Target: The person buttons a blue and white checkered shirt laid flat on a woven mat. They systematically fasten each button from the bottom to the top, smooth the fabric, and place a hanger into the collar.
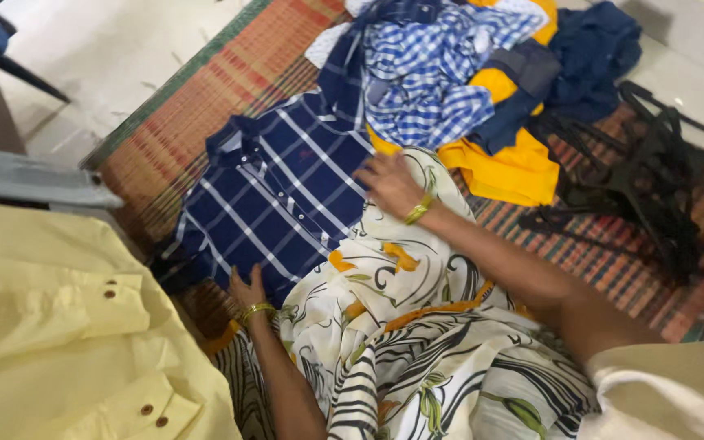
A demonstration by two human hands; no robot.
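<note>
A navy shirt with white checks lies spread flat on a woven striped mat. My left hand, a gold bangle at its wrist, rests flat on the shirt's near hem with fingers apart. My right hand, also with a gold bangle, presses flat on the shirt's right edge. Neither hand grips anything. My lap is covered by white cloth with black and orange print.
A heap of clothes lies beyond the shirt: a blue-and-white check shirt, yellow cloth, dark blue cloth. Black plastic hangers lie at right. A pale yellow buttoned shirt lies at left, with grey folded cloth above it.
</note>
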